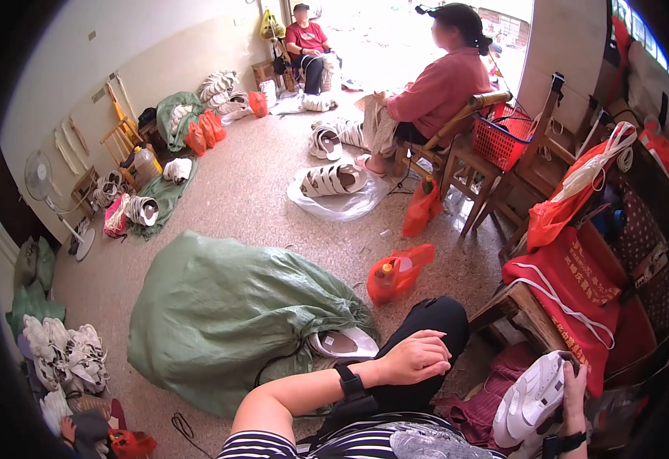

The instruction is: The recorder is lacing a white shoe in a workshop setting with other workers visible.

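Note:
My left hand hangs in the air over my dark-trousered knee, its fingers loosely bent and somewhat apart. I see nothing held in it. At the lower right, my right hand grips the edge of a white shoe upper with a perforated pattern; part of that hand is hidden behind the upper. Below it lies a dark red cloth. Left of my knee, a big green woven sack bulges on the floor, and a white shoe upper shows at its mouth.
Orange plastic bags with bottles stand ahead on the floor. One person sits beside a red basket; another person sits farther back. Stacked white uppers, a fan and wooden chairs surround the floor.

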The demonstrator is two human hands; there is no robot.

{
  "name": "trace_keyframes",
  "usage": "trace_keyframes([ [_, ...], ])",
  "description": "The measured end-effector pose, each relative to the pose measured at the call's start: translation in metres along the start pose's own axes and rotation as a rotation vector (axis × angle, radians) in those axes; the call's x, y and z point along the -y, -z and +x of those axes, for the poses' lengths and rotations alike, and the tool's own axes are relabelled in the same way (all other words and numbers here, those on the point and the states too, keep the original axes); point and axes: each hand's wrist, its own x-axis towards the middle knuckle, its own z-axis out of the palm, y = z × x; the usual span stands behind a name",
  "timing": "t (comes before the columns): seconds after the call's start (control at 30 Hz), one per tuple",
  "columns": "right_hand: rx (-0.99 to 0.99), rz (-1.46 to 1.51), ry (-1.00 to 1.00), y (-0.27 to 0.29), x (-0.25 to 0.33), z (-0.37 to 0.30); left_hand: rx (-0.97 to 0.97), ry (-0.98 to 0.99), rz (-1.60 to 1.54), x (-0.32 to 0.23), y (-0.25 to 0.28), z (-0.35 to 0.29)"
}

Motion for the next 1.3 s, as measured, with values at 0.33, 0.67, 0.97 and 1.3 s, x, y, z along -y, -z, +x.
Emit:
trace_keyframes([
  [0.33, -0.009, 0.017, -0.010, -0.002, 0.002, -0.001, 0.057, 0.005, -0.053, 0.005, 0.003, -0.003],
  [0.67, 0.007, -0.013, 0.003, 0.001, 0.002, 0.001, 0.075, 0.014, -0.107, 0.007, 0.003, -0.007],
  [0.97, 0.030, -0.036, -0.064, 0.010, -0.007, 0.009, -0.548, 0.398, -0.657, 0.042, 0.064, -0.012],
  [1.3, 0.051, -0.034, -0.049, 0.005, 0.015, -0.005, -1.152, 0.855, 0.168, 0.119, 0.461, -0.074],
])
